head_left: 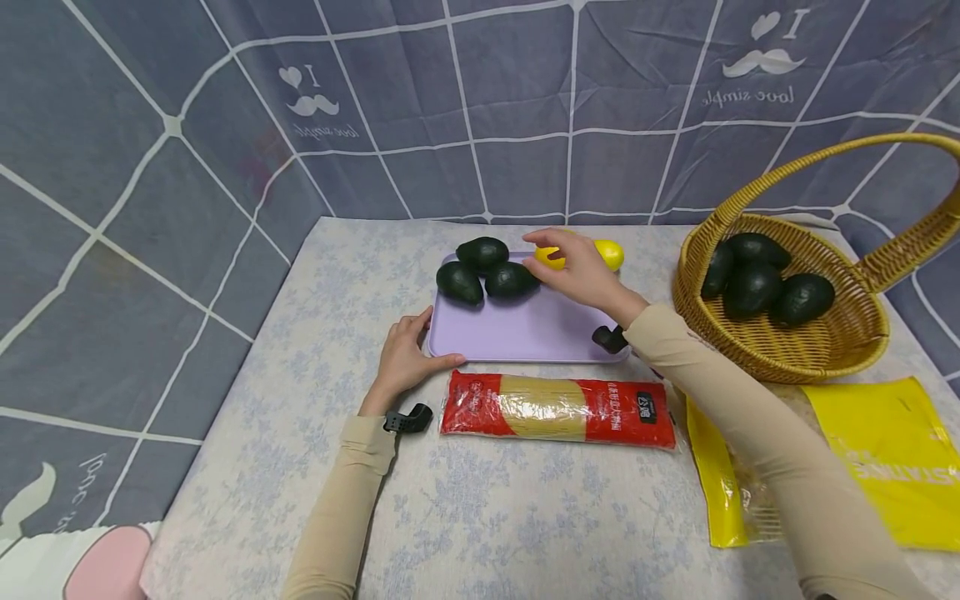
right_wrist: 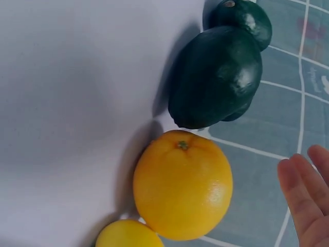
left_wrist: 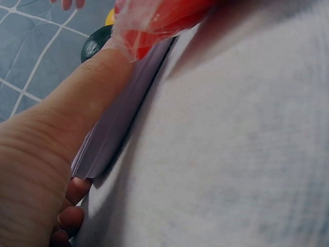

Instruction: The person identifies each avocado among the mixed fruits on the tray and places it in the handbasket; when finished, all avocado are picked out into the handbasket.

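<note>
My left hand [head_left: 405, 354] rests at the near-left corner of a lilac tray [head_left: 525, 333], its thumb along the front edge and its fingers by the left side. Three dark green avocados [head_left: 512, 281] sit together at the tray's back left. Over the tray's back right, my right hand [head_left: 573, 267] hovers with fingers spread and nothing in them. In the right wrist view, its fingers are apart from an orange [right_wrist: 182, 185], which stands beside an avocado [right_wrist: 216, 77] and a yellow fruit [right_wrist: 128, 236], perhaps a lemon. From the head, my right hand partly hides the orange.
A red-and-clear pack of noodles [head_left: 555, 408] lies in front of the tray. At the right stands a wicker basket [head_left: 780, 354] with a tall handle, holding several avocados [head_left: 752, 290]. A yellow bag [head_left: 885, 467] lies below it, partly under my right forearm.
</note>
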Demonstrator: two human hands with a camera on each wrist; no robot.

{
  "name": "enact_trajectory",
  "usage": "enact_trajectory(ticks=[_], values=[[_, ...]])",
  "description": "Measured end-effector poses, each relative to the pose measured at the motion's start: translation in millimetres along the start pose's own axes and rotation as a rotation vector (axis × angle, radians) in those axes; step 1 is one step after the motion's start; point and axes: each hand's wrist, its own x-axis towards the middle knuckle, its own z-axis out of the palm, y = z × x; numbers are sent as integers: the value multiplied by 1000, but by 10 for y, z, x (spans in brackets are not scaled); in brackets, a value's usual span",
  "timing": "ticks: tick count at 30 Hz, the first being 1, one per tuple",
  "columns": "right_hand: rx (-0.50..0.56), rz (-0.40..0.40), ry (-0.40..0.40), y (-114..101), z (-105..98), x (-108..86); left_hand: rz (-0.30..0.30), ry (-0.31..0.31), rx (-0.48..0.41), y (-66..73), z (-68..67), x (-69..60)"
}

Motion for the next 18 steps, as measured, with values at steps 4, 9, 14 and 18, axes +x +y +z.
enact_trajectory(ticks=[4,9,14,18], values=[[-10,29,-49,23,23,44,6,3,2,4,0,-4],[-48,71,-114,65,77,97,4,4,0,7,-1,-5],[-48,120,-178,97,156,149,-3,1,1,13,-5,-8],[-49,136,-232,107,222,187,-2,0,1,16,-2,-7]])
